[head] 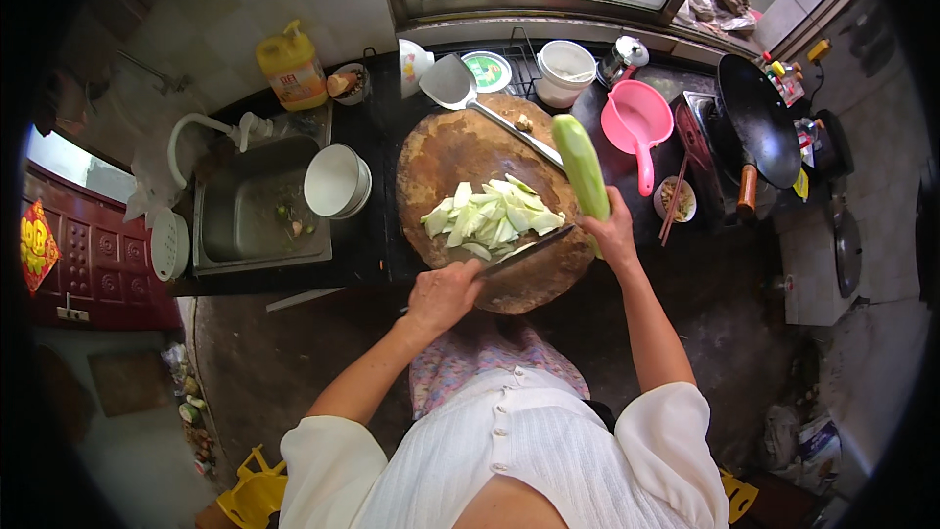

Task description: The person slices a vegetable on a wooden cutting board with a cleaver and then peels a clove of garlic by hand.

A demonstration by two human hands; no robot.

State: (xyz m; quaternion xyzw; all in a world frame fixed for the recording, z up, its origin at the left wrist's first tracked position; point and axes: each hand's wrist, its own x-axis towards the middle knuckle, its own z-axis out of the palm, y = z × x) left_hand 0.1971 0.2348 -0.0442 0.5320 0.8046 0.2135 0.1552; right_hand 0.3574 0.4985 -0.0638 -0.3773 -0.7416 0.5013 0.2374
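My left hand (445,294) grips a knife at the front of a round wooden chopping block (470,134). The dark knife blade (530,250) points right, low across the block, beside a heap of sliced pale green gourd (490,214). In my right hand (615,231) is a long peeled gourd (577,159), held by its near end at the block's right edge. It tilts up and away from me. Behind the slices a metal wok spatula (507,125) lies across the block. A small brown lump (523,123), perhaps ginger, sits near its handle.
To the left are a metal sink (242,217) and white bowls (334,180). A pink plastic dipper (636,117), a bowl with food (676,200), chopsticks (673,200) and a wok (756,117) on the stove stand right. A white tub (564,73) is at the back.
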